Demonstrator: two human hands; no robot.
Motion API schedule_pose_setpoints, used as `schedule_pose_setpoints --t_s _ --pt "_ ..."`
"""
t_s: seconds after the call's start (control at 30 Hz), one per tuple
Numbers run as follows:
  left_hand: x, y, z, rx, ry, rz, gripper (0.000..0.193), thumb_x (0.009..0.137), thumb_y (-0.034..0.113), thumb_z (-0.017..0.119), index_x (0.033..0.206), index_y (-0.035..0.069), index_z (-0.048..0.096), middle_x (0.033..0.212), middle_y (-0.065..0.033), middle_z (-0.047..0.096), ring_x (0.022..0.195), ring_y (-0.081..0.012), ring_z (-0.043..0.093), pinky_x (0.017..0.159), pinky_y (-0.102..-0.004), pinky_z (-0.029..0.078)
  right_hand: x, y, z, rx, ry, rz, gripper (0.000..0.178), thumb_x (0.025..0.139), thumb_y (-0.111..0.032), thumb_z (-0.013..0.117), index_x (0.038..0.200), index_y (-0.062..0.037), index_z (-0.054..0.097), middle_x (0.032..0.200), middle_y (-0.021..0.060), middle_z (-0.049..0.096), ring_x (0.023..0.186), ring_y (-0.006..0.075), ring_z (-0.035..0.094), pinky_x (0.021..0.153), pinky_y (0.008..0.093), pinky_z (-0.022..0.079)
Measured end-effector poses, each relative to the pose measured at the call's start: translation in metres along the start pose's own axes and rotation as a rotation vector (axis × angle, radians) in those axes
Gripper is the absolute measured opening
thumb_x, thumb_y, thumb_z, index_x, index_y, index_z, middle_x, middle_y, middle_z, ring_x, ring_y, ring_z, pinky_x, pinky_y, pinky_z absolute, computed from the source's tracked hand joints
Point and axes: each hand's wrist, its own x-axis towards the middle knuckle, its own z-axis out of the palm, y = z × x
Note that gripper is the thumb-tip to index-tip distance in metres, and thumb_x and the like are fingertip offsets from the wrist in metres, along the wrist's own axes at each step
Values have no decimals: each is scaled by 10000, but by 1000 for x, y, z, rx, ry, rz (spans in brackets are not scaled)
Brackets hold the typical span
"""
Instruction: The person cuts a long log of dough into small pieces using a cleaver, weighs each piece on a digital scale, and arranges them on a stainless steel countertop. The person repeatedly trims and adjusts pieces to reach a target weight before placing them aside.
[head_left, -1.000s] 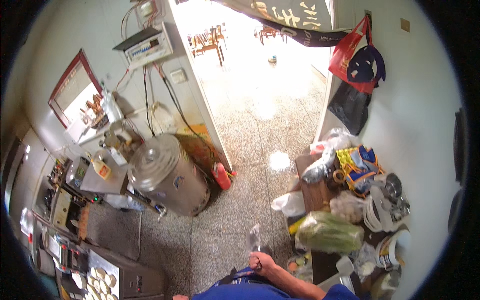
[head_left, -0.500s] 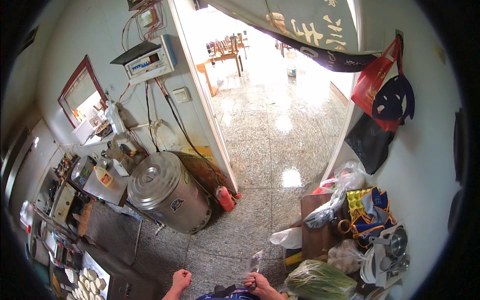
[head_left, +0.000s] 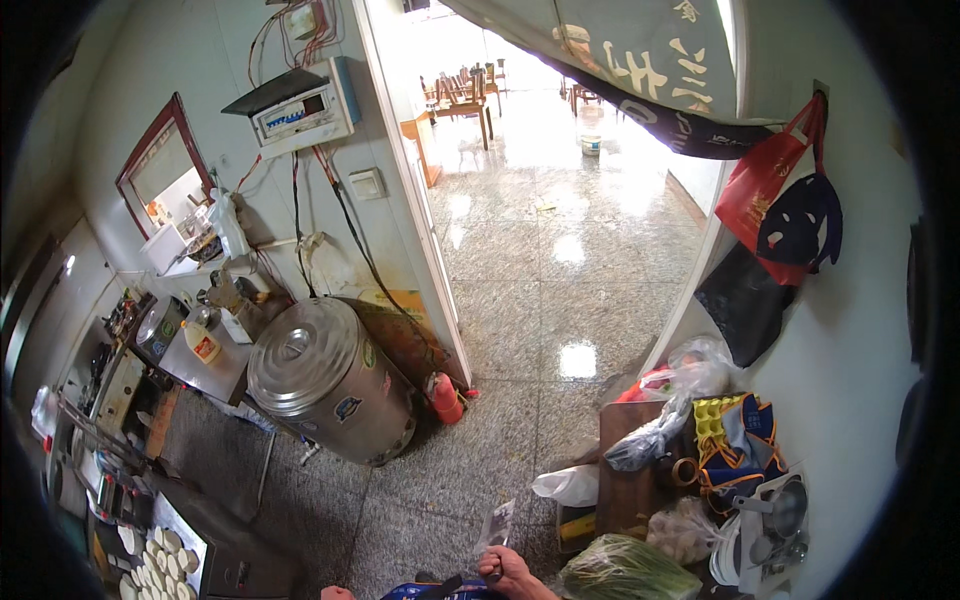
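My right hand [head_left: 508, 572], low in the middle, is closed around the dark handle of a cleaver [head_left: 497, 524]. Its broad, shiny blade points up and away from me over the floor. Of my left hand [head_left: 338, 593], only the rounded top shows at the lower edge; it looks curled, with nothing visible in it. Close to the right of the cleaver lies a bundle of long green stalks [head_left: 628, 568] in clear plastic. Pale round dough pieces [head_left: 165, 568] lie on a worktop at the lower left.
A large lidded metal drum [head_left: 335, 385] stands left of the doorway beside a red fire extinguisher [head_left: 444, 398]. At right are a brown board [head_left: 627, 480], a white bag [head_left: 568, 486], and a rack with pans [head_left: 780, 520]. Speckled floor [head_left: 545, 320] leads through the doorway beneath a hanging curtain [head_left: 640, 70].
My left hand, a fist in full view before, has dropped mostly below the lower edge. The cleaver stays in my right hand, slightly lower and farther left. The view has shifted a little.
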Motion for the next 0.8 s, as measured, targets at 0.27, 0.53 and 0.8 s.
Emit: schedule_pose_setpoints --t_s 0.27,0.53,0.8 --pt "-16 8 35 395 176 266 161 864 185 672 868 57 769 841 -171 756 778 -319 735 715 -446 578 -74 43 89 -122 202 -50 344 992 -72 506 670 -152 414 567 -27 366 453 85 336 397 216 322" --pt "-28 -4 24 353 235 203 301 767 353 823 881 78 776 904 -178 760 899 -389 722 814 -488 562 -71 48 79 -149 158 46 335 980 -64 524 677 -160 419 566 -46 376 433 75 354 376 224 304" --pt "-35 -43 18 408 192 141 224 782 195 656 894 52 786 926 -216 759 935 -425 722 852 -502 565 -43 40 28 42 112 117 360 984 -77 531 666 -152 380 619 -37 376 527 106 396 508 276 355"
